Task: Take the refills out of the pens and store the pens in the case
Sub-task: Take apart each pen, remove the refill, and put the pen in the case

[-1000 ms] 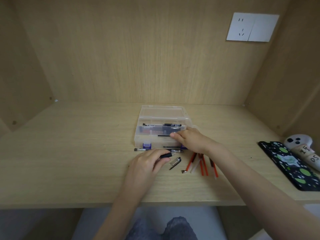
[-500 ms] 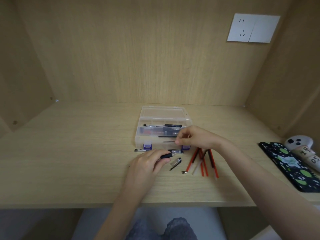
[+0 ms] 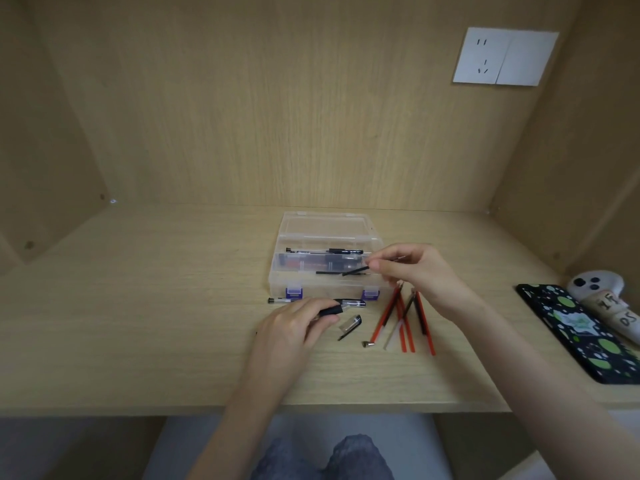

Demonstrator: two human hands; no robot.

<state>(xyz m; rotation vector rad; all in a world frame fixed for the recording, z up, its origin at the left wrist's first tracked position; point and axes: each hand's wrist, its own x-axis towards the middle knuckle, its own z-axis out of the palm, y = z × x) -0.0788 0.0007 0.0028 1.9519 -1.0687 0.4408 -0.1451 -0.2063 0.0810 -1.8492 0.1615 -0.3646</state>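
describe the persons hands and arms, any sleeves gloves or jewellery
Both hands are bare. The left hand and right hand wear no gloves, and no ring, watch or bracelet shows on either. The left forearm and right forearm are uncovered all the way to the edge of the picture, so no sleeve is in view.

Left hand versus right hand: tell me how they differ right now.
The left hand sits low on the desk in front of the case; the right hand is raised by the case's right end. The left hand grips a stubby black pen part; the right hand pinches a thin black stick, likely a refill, by its end. Both hold a pen piece.
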